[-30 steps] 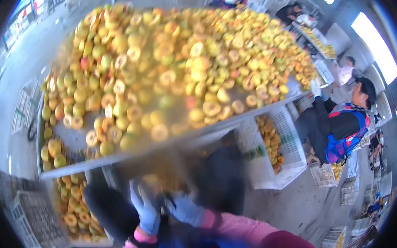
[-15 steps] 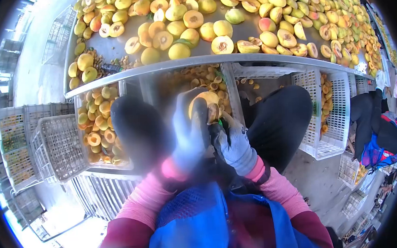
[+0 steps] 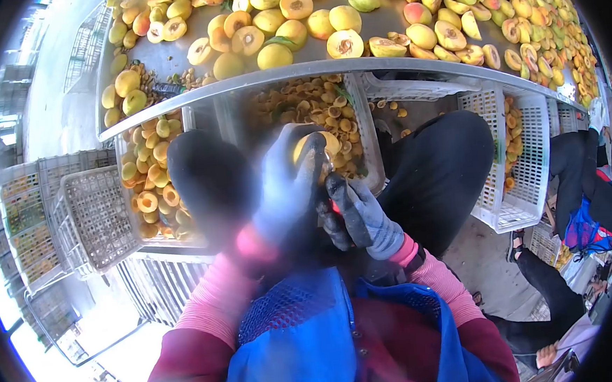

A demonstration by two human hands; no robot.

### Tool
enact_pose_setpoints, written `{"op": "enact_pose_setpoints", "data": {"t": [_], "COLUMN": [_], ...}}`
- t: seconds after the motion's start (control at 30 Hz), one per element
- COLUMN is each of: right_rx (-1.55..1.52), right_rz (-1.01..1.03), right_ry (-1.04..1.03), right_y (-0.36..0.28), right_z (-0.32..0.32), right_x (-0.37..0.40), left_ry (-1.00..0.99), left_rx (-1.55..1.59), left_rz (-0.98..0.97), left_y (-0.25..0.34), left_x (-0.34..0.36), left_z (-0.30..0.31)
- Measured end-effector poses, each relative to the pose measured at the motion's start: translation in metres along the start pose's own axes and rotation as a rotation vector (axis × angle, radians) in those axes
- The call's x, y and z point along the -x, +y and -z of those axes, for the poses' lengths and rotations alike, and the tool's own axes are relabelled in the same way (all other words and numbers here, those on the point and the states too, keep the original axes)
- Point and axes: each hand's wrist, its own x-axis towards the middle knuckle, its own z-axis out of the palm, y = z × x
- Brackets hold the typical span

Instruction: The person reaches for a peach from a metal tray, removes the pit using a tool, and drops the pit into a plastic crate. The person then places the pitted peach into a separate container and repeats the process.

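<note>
In front of my lap, my left hand [image 3: 284, 175], in a grey glove with dark-stained fingers, is closed around a yellow peach [image 3: 332, 142]. Just below it, my right hand [image 3: 372, 218], gloved the same way, has its fingers curled around a small tool [image 3: 335, 207]. Only a red bit and a shiny tip of that tool show; the dark glove fingers hide the rest. The tip is close to the underside of the peach. Beneath my hands, between my knees, stands a crate [image 3: 365, 135] with many small peach pieces in it.
A metal-edged table [image 3: 257, 77] covered with whole and halved peaches spans the front. A crate of peach halves [image 3: 152, 179] stands by my left knee, near stacked crates [image 3: 97, 218]. White crates [image 3: 522, 178] stand at right, where other people [image 3: 577, 174] sit.
My right hand has turned and its fingers have closed more around the tool, with a red bit now showing. The left hand still holds the peach. The view has shifted slightly.
</note>
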Motion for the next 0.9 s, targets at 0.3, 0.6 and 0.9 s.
{"op": "enact_pose_setpoints", "data": {"t": [0.3, 0.6, 0.9], "right_rx": [-1.022, -1.205, -0.923], "right_rz": [-0.363, -0.32, -0.302], "right_ry": [-0.738, -0.792, -0.611], "right_y": [0.021, 0.041, 0.046], "right_z": [0.009, 0.036, 0.034], "right_x": [-0.013, -0.041, -0.063], "left_ry": [-0.234, 0.422, 0.744], "left_rx": [0.36, 0.531, -1.225], "left_rz": [0.35, 0.361, 0.079], "left_y": [-0.019, -0.048, -0.015], "left_x": [0.01, 0.037, 0.002], "left_z": [0.005, 0.051, 0.186]}}
